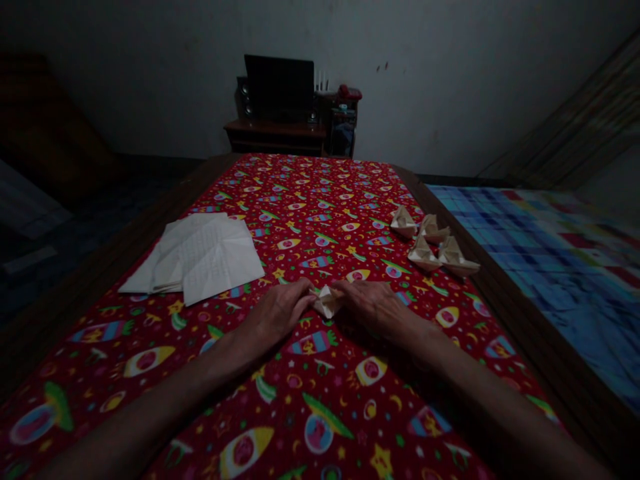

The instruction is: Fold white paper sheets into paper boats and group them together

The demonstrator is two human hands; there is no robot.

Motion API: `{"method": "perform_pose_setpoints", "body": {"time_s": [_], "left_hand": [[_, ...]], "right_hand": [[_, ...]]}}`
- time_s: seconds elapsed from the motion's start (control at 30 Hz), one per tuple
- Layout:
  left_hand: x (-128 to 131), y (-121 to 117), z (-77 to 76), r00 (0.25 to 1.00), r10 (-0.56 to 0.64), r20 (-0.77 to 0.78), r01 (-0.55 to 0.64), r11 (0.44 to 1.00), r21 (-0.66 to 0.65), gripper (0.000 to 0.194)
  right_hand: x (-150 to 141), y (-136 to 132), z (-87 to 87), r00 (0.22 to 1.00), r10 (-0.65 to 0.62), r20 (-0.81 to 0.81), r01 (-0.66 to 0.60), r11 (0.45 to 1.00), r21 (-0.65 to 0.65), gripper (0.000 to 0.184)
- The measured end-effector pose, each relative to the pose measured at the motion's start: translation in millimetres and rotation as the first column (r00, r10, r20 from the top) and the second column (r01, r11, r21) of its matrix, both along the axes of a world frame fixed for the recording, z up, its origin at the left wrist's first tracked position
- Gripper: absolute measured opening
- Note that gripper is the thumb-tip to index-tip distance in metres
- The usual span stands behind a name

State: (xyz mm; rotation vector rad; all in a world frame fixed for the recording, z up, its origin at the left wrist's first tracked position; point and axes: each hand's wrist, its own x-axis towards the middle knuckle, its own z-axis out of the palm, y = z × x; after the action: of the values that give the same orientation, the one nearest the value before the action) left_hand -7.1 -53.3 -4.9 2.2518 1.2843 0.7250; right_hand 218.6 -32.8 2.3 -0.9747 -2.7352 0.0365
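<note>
Between my two hands, low over the red patterned cloth (pixel 320 353), is a small folded paper boat (pixel 327 303). My left hand (pixel 285 303) pinches its left end with thumb and fingers. At the right end, my right hand (pixel 373 303) has its fingers closed on the paper, their tips partly hidden behind the hand. The boat's pointed middle shows upright between them. To the right sit several finished-looking paper boats (pixel 424 252) in a loose cluster. Over on the left lies a fanned stack of creased paper sheets (pixel 215 260) with faint writing.
The cloth covers a long surface with a dark wooden edge (pixel 453 223). Beyond its far end stand a black monitor (pixel 280 87), speakers and a red telephone (pixel 349 92) on a desk. A blue checked cloth (pixel 530 267) spreads out at the right. The room is dim.
</note>
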Motion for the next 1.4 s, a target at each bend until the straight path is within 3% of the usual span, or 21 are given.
{"method": "perform_pose_setpoints", "body": {"time_s": [0.17, 0.3, 0.4, 0.53, 0.63, 0.9, 1.17, 1.27, 1.4], "left_hand": [[3.6, -2.6, 6.0, 0.998, 0.039, 0.056, -0.037, 0.999, -0.036, 0.016], [4.9, 0.4, 9.3, 0.984, 0.116, 0.135, -0.115, 0.993, -0.021, 0.015], [5.9, 3.7, 4.5, 0.923, 0.198, 0.33, -0.16, 0.977, -0.138, 0.021], [12.6, -0.5, -1.9, 0.753, 0.299, 0.586, 0.021, 0.879, -0.476, 0.037], [19.7, -8.3, -0.8, 0.722, 0.317, 0.615, 0.136, 0.806, -0.576, 0.036], [23.5, -10.7, -6.9, 0.596, 0.43, 0.678, 0.155, 0.767, -0.622, 0.04], [23.3, -11.7, -3.4, 0.616, 0.434, 0.657, 0.151, 0.754, -0.64, 0.041], [24.4, -12.8, 0.0, 0.62, 0.438, 0.651, 0.144, 0.752, -0.643, 0.039], [25.9, -13.3, 2.3, 0.596, 0.447, 0.667, 0.154, 0.751, -0.641, 0.036]], "right_hand": [[-1.2, 1.1, -3.0, 0.999, 0.041, -0.006, -0.04, 0.997, 0.06, 0.008], [0.9, 1.3, -4.4, 0.996, 0.033, -0.082, -0.031, 0.999, 0.027, 0.012], [3.3, -0.1, -3.9, 0.981, -0.022, -0.194, 0.018, 1.0, -0.024, 0.014], [2.7, -5.2, -1.0, 0.931, -0.133, -0.341, 0.093, 0.987, -0.131, 0.018], [-1.9, -10.7, 2.3, 0.889, -0.201, -0.412, 0.113, 0.967, -0.227, 0.022], [-13.7, -15.5, 10.2, 0.855, -0.316, -0.411, 0.182, 0.926, -0.332, 0.017], [-17.1, -15.5, 7.4, 0.835, -0.325, -0.444, 0.157, 0.914, -0.375, 0.012], [-16.7, -14.3, 5.1, 0.794, -0.376, -0.477, 0.125, 0.87, -0.477, 0.015], [-14.4, -10.3, -1.0, 0.73, -0.456, -0.509, 0.038, 0.771, -0.635, 0.02]]}}
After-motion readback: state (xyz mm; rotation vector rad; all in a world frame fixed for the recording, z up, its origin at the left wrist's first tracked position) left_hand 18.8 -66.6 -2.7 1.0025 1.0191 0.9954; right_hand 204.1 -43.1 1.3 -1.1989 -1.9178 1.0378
